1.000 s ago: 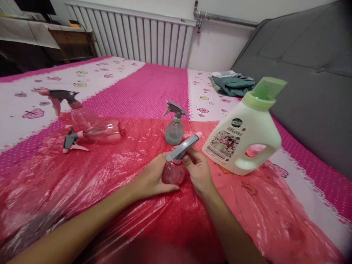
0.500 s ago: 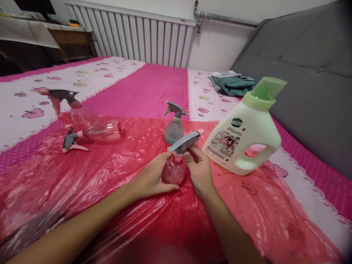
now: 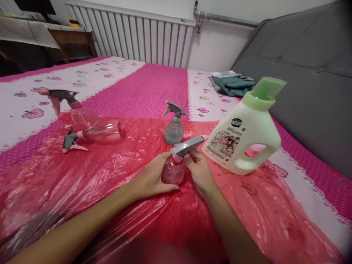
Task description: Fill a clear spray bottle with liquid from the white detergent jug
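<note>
A small pink spray bottle (image 3: 173, 171) stands upright on the red plastic sheet (image 3: 132, 220), its grey trigger head on top with a pink nozzle toward the right. My left hand (image 3: 154, 176) is wrapped round the bottle's body from the left. At the neck and trigger head, my right hand (image 3: 200, 169) grips with the thumb in front; its other fingers are partly hidden behind. Just beyond is a clear spray bottle (image 3: 174, 131) with a grey head. To the right rises a pale green detergent jug (image 3: 244, 135) with a green cap.
On the left, one pink spray bottle (image 3: 103, 132) lies on its side, and a larger pink spray bottle (image 3: 82, 115) is behind it. Folded clothes (image 3: 233, 83) lie near the grey headboard (image 3: 305, 55). A white radiator (image 3: 137, 35) lines the wall.
The grey spray head in my right hand has turned slightly, its nozzle swinging right and a little downward. My left hand and the bottle body have stayed in place.
</note>
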Available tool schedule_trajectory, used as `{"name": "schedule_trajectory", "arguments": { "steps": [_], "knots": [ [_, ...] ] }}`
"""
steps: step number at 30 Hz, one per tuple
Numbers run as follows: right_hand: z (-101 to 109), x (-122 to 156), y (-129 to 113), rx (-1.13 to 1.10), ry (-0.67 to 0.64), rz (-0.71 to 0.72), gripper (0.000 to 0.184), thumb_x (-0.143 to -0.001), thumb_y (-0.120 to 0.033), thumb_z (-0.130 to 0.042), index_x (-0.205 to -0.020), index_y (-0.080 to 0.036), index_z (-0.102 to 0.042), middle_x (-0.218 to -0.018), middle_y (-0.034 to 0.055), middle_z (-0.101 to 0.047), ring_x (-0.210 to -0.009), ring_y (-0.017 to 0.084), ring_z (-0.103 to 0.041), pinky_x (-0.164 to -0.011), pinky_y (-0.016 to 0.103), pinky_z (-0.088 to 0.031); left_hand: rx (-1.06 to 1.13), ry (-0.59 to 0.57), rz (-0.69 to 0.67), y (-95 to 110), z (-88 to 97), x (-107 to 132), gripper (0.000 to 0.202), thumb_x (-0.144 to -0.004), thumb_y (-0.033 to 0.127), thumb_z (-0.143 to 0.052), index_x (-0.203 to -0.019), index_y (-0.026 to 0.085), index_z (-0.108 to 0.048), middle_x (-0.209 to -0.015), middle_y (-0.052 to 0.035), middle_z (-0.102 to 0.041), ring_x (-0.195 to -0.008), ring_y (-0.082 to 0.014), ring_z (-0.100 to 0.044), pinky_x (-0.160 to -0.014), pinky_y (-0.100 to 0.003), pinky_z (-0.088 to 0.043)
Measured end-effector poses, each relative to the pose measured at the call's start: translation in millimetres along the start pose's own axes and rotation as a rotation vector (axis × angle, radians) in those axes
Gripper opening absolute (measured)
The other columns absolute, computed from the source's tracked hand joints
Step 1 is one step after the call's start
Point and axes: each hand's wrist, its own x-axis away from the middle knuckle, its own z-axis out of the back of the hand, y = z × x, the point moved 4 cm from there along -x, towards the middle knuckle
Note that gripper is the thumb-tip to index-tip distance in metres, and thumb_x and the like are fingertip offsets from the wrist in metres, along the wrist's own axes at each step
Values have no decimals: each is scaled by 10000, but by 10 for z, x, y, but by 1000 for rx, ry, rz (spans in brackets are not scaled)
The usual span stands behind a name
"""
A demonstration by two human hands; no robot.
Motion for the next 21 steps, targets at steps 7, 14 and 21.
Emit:
{"name": "schedule_trajectory", "arguments": {
  "steps": [7, 14, 21],
  "knots": [
    [-29, 39, 7, 20, 70, 7, 659, -871, -808, -648, -1024, -183, -787, -973, 112, -737, -1022, 228, -676, -988, 366, -549, 7, 2, 0, -19, -6, -1, 958, -818, 432, -910, -1591, 294, -361, -1588, -153, -538, -1441, -422, -555, -1205, -614, -464],
    [1, 43, -42, 90, 122, 42, 580, -866, -746, -694, -939, -177, -780, -959, 105, -722, -1008, 231, -650, -965, 352, -536, -16, 10, -7, 0, 9, 2, 955, -805, 444, -916, -1576, 311, -368, -1543, -136, -575, -1367, -414, -610, -1174, -610, -495],
    [-38, 27, -10, 71, 76, 27, 660, -889, -805, -615, -894, -157, -742, -876, 86, -687, -886, 186, -610, -859, 294, -528, 10, 11, -9, -29, -10, 8, 934, -809, 435, -911, -1568, 298, -383, -1548, -146, -568, -1390, -415, -596, -1183, -596, -486]
  ]
}}
